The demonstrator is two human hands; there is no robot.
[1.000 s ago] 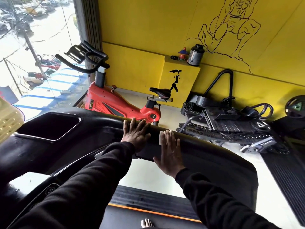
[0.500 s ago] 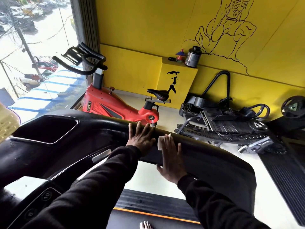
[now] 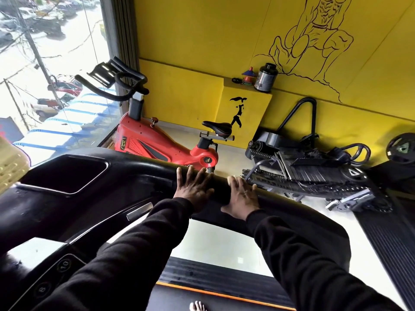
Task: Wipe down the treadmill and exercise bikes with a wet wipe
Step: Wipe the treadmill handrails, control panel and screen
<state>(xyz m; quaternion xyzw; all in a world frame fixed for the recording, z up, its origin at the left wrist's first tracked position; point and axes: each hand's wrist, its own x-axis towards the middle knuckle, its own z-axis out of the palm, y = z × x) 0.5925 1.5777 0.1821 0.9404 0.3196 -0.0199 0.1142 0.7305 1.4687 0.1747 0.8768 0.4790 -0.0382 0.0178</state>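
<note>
I stand on a black treadmill (image 3: pixel 89 198) and lean over its console. My left hand (image 3: pixel 193 189) lies flat on the console's curved top rail, fingers spread and straight. Just to its right, my right hand (image 3: pixel 241 196) presses flat on the same rail. Only a pale sliver of the wet wipe (image 3: pixel 230 181) shows under its fingertips. A red exercise bike (image 3: pixel 157 147) with black handlebars and saddle stands beyond the rail, by the window.
A dismantled black machine (image 3: pixel 303 167) lies on the floor to the right of the bike. On a yellow ledge stand a dark jar (image 3: pixel 266 77) and small cones. The treadmill belt (image 3: pixel 202 297) and a bare foot are below me. A weight plate (image 3: pixel 402 149) leans at far right.
My right hand has slid a little to the right along the rail, widening the gap to my left hand. The wipe, plainly visible before, is now almost covered.
</note>
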